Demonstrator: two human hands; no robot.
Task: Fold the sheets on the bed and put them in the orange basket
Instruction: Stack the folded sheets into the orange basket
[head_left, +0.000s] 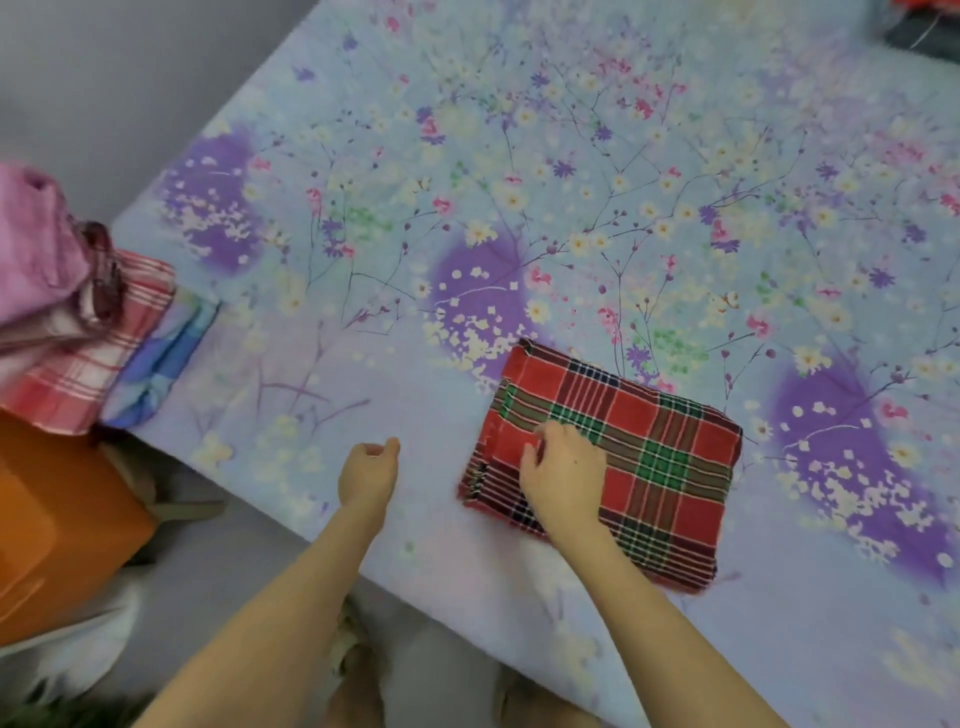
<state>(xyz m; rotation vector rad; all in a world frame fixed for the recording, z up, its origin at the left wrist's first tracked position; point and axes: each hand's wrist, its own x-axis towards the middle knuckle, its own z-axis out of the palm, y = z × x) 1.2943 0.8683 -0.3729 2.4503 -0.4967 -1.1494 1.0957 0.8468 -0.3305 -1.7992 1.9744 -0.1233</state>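
The right hand (563, 478) grips the folded red-plaid fabric sheet (660, 457); the empty, loosely curled left hand (368, 470) should support its stacked edge.

folded sheet (613, 457): red-green plaid; bedcover (571, 182): lilac floral; basket (57, 525): orange

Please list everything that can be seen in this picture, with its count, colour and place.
folded plaid sheet: one, red with green and dark stripes, on the bed near its front edge
bed cover: one, light blue and purple, flowered, over the bed
basket: one, orange, lower left, beside the bed
folded cloths: one pile, pink, red-white check and blue, left, above the basket
dark item: one, blurred, top right corner
left hand: one, empty, loosely curled, over the bed's edge
right hand: one, resting on the plaid sheet, fingers bent
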